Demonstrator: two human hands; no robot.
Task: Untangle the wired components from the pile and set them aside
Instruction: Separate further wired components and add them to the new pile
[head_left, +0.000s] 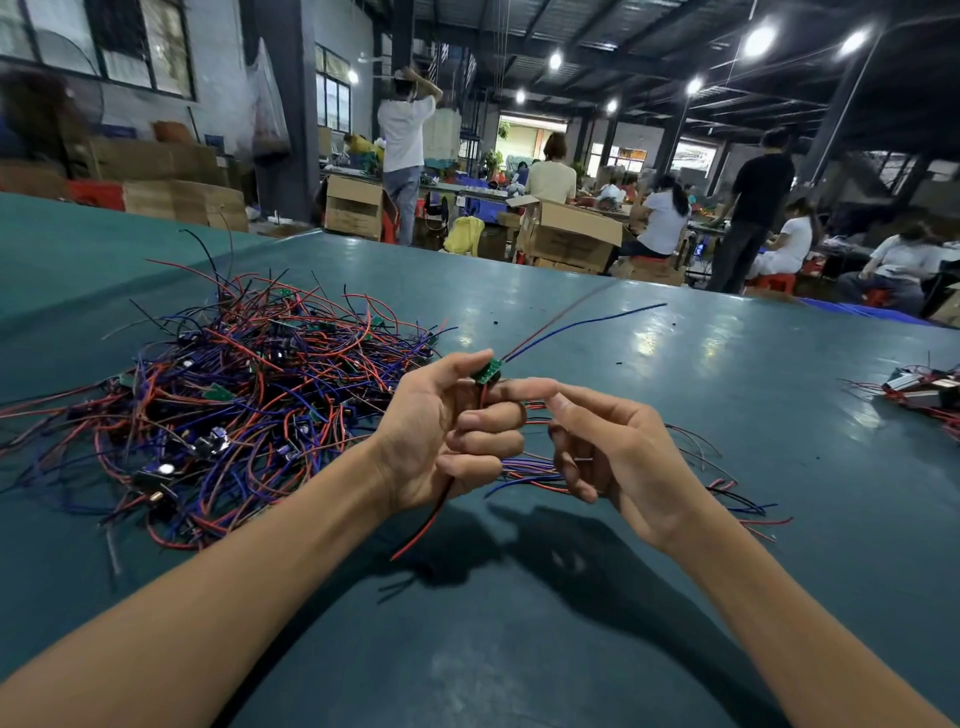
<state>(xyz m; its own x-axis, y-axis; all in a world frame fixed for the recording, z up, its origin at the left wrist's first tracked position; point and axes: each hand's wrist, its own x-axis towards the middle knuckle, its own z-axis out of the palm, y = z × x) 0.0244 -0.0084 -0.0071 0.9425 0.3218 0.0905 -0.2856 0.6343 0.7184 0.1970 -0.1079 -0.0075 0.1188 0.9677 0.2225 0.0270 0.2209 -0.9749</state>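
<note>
Just right of the pile (249, 395), our left hand (447, 431) pinches the wired component (487, 371), its leads running up-right; our right hand (613, 447) is curled, hold unclear.

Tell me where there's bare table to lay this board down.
Bare table lies between the forearms, near you, and in the wide stretch right of the set-aside wires, short of the parts at the far right edge. Crowded: the pile fills the left, and those wires sprawl under the right hand. The left hand holds the board.
</note>
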